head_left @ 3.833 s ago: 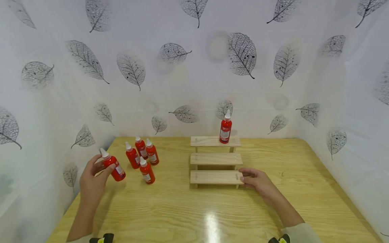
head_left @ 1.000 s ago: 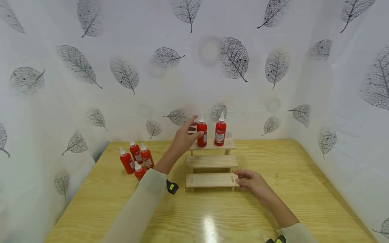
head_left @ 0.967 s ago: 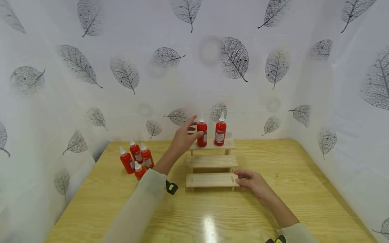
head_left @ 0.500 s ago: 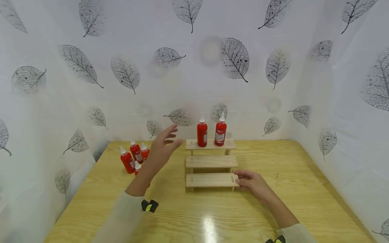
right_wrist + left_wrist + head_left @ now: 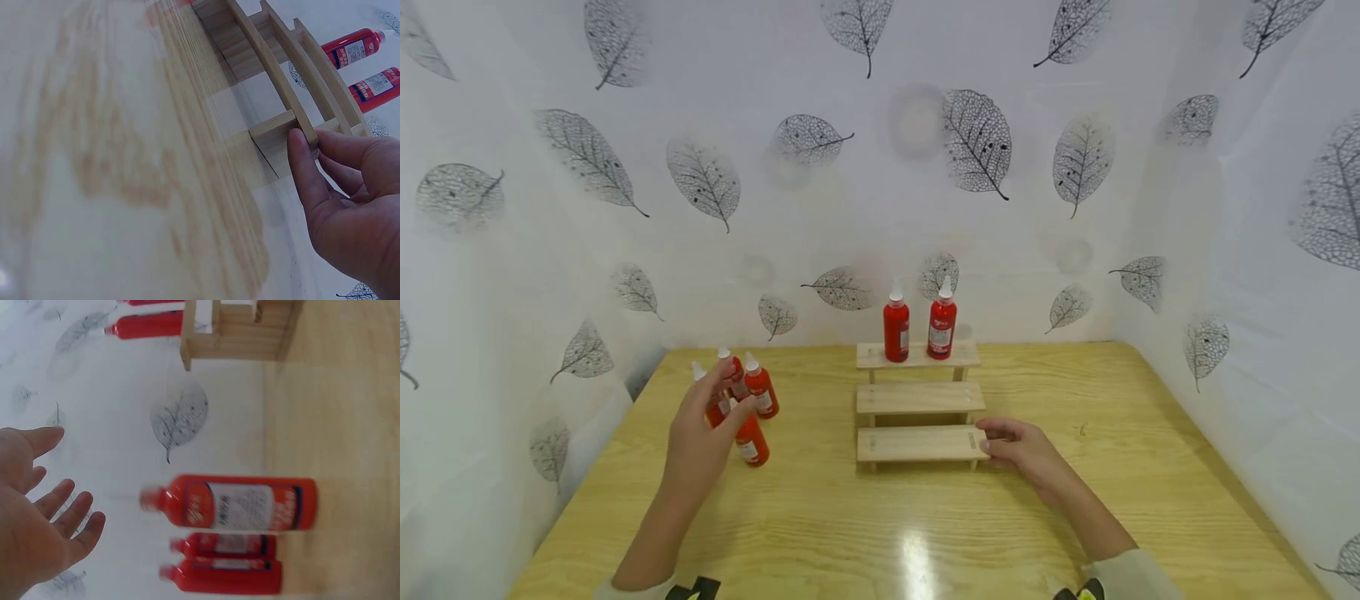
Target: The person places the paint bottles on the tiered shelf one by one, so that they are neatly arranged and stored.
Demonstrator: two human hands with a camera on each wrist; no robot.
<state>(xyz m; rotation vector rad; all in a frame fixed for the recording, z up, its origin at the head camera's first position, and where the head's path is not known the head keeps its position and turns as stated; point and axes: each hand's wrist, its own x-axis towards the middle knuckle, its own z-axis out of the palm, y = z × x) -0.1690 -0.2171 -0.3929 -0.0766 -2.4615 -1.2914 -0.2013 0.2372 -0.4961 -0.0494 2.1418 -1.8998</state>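
Note:
My left hand hangs beside several red squeeze bottles with white pointed caps on the left of the table. Its fingers are spread and hold nothing; the left wrist view shows a gap between the hand and the nearest bottle. In the head view the hand partly covers that front bottle and the ones behind it. My right hand pinches the right end of the lowest step of a three-step wooden rack. Two more red bottles, one left and one right, stand upright on its top step.
The wood-grain table carries the rack near its middle and the bottle group to the left. A pale curtain printed with dark leaves hangs behind it and along both sides.
My left hand carried a bottle from the left to the rack's top step, let go of it, and moved back left to the group. My right hand has stayed on the lowest step.

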